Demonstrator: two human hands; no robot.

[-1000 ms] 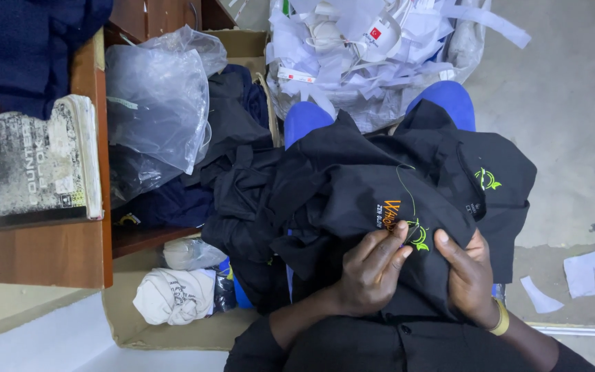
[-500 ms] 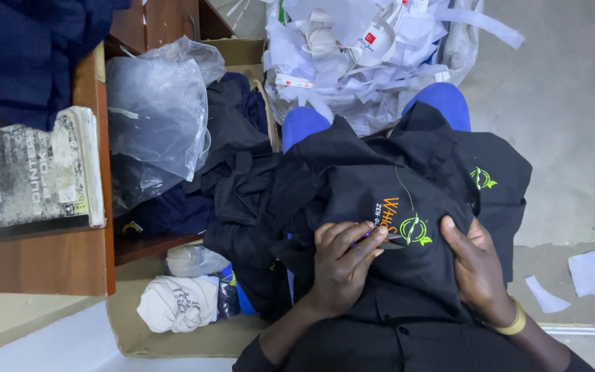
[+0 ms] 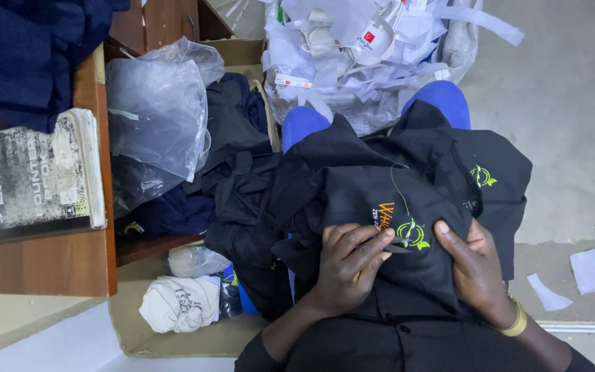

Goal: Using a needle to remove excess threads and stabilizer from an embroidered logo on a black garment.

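A black garment (image 3: 352,186) with a green and orange embroidered logo (image 3: 408,231) lies bunched on my lap. My left hand (image 3: 349,265) rests on it just left of the logo, fingers curled around a thin dark pointed tool (image 3: 399,249) whose tip touches the embroidery. My right hand (image 3: 476,272), with a yellow wristband, grips the fabric just right of the logo. A loose thread (image 3: 397,186) curls above the logo. A second black garment (image 3: 494,172) with a small green logo lies on my right knee.
A cardboard box (image 3: 129,331) on the left holds dark clothes, a clear plastic bag (image 3: 156,110) and a white rolled cloth (image 3: 177,303). A worn book (image 3: 32,176) lies on a wooden shelf (image 3: 43,265). A bag of white paper scraps (image 3: 366,55) stands ahead. Paper bits (image 3: 590,269) lie on the floor.
My left hand has slid up and right to the logo's edge. My right hand has shifted slightly right, uncovering the logo. The view has drifted a little.
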